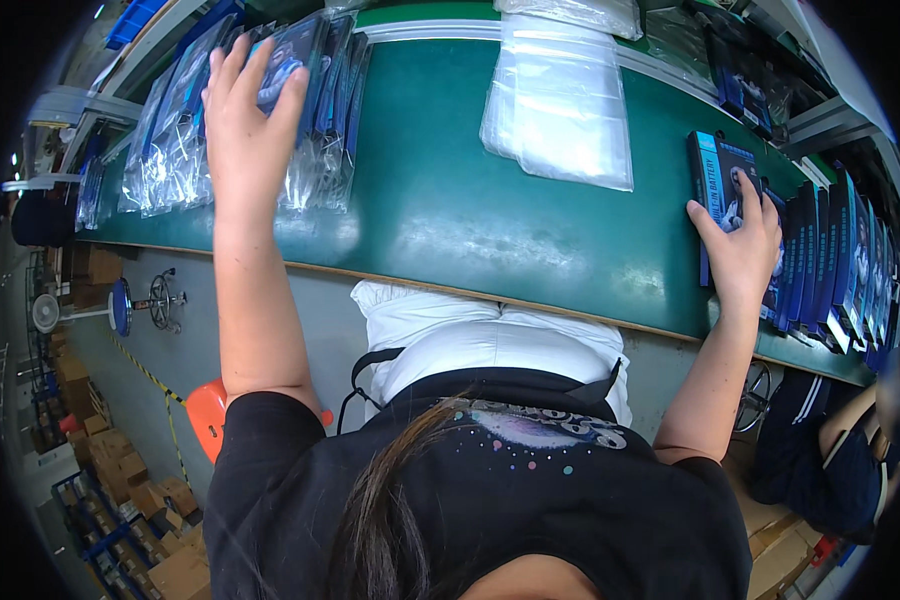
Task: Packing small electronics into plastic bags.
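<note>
- The green table [425,160] spans the upper half; its near edge slants down from nine o'clock toward four, just beyond the person's white trousers [490,345]. Bare surface lies open from the middle up toward twelve.
- Bagged boxes [182,110] lean in a packed row at ten o'clock, clear film hanging toward the near edge.
- Dark blue boxes [820,250] stand close together at three o'clock, limiting room there.
- Clear bags [562,110] lie flat in a stack at one o'clock, well apart from both hands.
- The left hand [248,130] reaches over the bagged row, forearm nearly straight toward twelve, fingers and thumb spread apart; contact cannot be told.
- The right hand [745,245] points toward twelve, thumb and fingers spread over a single blue box [718,170] just past two o'clock; whether it is clamped cannot be told.
</note>
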A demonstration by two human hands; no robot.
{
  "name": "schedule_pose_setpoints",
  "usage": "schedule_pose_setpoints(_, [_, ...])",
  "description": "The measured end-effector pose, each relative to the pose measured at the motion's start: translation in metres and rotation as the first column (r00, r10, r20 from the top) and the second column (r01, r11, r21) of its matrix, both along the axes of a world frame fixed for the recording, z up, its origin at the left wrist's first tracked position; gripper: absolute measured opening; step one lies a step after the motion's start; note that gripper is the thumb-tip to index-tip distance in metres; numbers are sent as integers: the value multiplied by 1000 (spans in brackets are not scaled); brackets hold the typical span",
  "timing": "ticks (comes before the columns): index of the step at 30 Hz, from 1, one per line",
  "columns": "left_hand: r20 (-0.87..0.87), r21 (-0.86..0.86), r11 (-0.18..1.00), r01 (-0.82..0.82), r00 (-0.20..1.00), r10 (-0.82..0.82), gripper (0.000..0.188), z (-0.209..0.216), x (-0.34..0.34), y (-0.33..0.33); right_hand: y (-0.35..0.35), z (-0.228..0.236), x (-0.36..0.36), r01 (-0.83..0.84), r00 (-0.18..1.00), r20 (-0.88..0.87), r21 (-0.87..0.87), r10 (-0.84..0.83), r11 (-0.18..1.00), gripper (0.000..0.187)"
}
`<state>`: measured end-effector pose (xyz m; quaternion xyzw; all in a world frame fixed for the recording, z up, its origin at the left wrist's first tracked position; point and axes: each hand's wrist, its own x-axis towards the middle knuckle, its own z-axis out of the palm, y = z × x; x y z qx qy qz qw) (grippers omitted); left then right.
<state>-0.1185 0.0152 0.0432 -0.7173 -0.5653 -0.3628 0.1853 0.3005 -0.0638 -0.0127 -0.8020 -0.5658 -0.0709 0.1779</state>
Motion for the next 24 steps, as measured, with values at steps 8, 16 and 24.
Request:
schedule_pose_setpoints(8, [-14,-334,710,620,750,-662,30,-53,115,-19,-16,35,-49,-120,309,-800,503,514,856,62])
schedule_pose_setpoints(16, [153,-497,647,578,793,-590,33,-46,132,-24,-13,-12,-25,-205,-853,-522,364,17,909,82])
schedule_pose_setpoints(24, [-54,-518,622,588,703,-709,23,-41,132,-20,-19,-28,-33,-227,-806,-589,394,55,891,51])
